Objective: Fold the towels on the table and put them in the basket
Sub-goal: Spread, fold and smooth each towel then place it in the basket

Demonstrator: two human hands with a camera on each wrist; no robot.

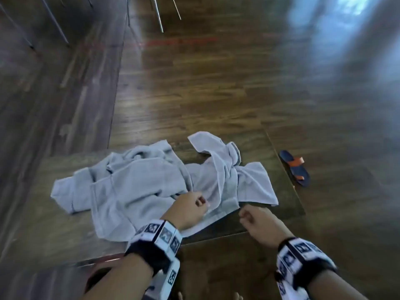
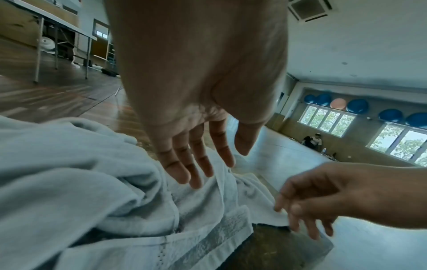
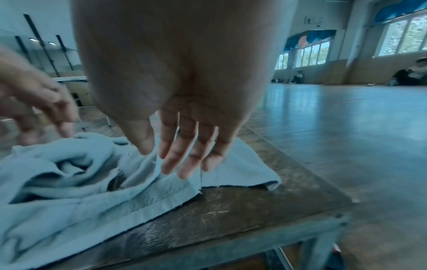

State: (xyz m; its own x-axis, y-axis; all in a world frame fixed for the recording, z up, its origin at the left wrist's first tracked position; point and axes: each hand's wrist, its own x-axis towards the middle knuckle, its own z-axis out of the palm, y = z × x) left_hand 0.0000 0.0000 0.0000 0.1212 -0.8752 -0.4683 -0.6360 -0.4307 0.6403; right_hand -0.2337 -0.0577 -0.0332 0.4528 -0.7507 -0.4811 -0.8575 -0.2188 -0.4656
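Note:
Two crumpled pale grey towels lie on a dark wooden table (image 1: 225, 224): a bigger heap (image 1: 121, 187) at the left and a twisted one (image 1: 227, 176) at the right. My left hand (image 1: 200, 202) hovers over the near fold where the two meet. Its fingers (image 2: 191, 175) are straight, just above the cloth (image 2: 208, 228), and hold nothing. My right hand (image 1: 244, 215) is beside the right towel's near striped hem (image 3: 161, 193). Its fingers (image 3: 182, 164) are extended just over that edge, with nothing gripped. No basket shows in any view.
The table's right edge runs close to the right towel, and a blue and orange sandal (image 1: 294, 167) lies on the floor beyond it. Metal legs (image 1: 159, 16) stand at the far side. People sit by the far wall (image 2: 313, 141).

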